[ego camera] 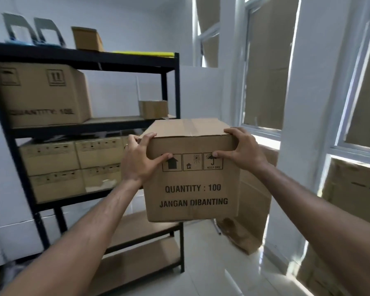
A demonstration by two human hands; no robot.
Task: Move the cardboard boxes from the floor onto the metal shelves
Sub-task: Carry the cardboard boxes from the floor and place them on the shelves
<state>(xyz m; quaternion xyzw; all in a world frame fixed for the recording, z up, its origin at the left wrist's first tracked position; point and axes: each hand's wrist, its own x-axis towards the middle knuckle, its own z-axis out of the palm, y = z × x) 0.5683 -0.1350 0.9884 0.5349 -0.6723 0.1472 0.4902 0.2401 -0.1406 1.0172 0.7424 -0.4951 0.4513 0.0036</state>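
A cardboard box (192,189) printed "QUANTITY : 100" hangs in the air in front of me, held at chest height off the floor. My left hand (140,159) grips its upper left corner, thumb on the front face. My right hand (240,150) grips the upper right corner the same way. The black metal shelf unit (171,60) stands to the left. One shelf carries a large box (43,95) and a small box (154,108). The shelf below holds several stacked boxes (73,165). The two lowest shelves (145,229) show bare boards.
Behind the held box, more cardboard boxes (252,201) stand on the white tiled floor (201,263) by the wall. Windows covered with cardboard (267,67) fill the right side. On the top shelf sit a small box (87,38) and grey file holders (17,28).
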